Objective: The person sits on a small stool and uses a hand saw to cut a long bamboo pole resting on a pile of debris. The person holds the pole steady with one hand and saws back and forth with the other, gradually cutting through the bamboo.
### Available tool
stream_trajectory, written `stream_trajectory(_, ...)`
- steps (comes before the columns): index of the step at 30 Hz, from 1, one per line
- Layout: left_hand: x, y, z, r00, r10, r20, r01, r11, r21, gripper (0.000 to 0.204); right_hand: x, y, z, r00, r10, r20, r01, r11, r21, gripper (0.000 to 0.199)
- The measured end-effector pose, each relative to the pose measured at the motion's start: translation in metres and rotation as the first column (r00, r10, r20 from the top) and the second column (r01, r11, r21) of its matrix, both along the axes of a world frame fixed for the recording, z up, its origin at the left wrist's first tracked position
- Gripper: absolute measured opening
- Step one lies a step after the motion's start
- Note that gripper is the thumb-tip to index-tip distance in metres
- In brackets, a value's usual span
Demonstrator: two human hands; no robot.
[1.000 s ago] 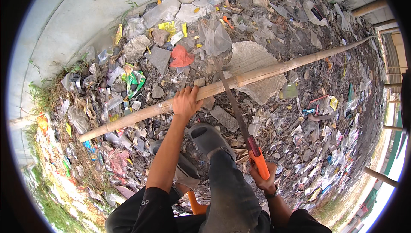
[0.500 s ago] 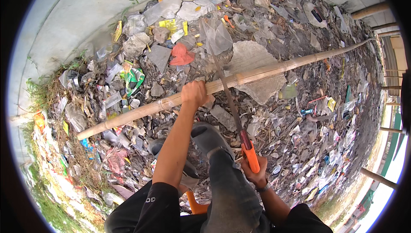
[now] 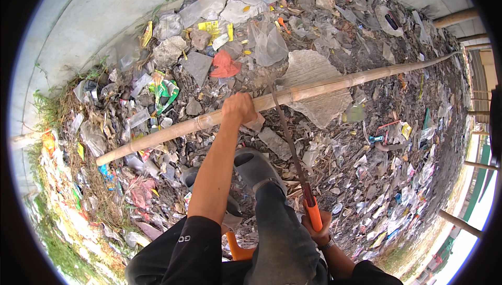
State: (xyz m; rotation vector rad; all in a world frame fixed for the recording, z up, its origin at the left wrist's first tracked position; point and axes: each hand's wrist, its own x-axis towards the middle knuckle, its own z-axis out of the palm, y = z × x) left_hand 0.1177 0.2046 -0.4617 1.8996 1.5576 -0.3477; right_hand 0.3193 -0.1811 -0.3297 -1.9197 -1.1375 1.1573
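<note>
Your left hand (image 3: 238, 108) is wrapped tightly around a long bamboo pole (image 3: 324, 87) near the middle of the frame, while your right hand (image 3: 317, 231), at the lower centre, is closed on the orange handle of a handsaw (image 3: 293, 155) whose blade runs up to meet the pole just right of your left hand. The pole lies slantwise from the middle left to the upper right. Your grey shoe (image 3: 253, 168) stands just below it on ground littered with plastic scraps, with a red scrap (image 3: 225, 66) above the pole.

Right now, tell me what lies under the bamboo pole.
Under the bamboo pole lies littered ground: a pale woven sack, plastic scraps and stones. The left hand grips the pole, and the saw blade crosses it. What lies directly beneath the pole is covered.
</note>
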Motion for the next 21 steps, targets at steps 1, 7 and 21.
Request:
stream_trajectory(1,0.000,0.001,-0.001,1.000,-0.007,-0.007,0.007,1.000,-0.010,0.034,0.002,-0.008,0.004,1.000,0.004,0.000,-0.004,1.000,-0.011,0.025)
stream_trajectory(7,0.003,-0.004,0.001,1.000,0.000,-0.022,0.000,1.000,-0.010,0.036,-0.009,0.068,-0.029,0.988,-0.135,-0.076,0.140,0.988,0.061,0.015)
stream_trajectory(21,0.003,-0.005,0.004,1.000,-0.008,-0.015,0.009,0.999,0.037,0.038,-0.002,0.084,-0.006,0.999,-0.049,-0.024,0.050,0.996,0.078,0.013)
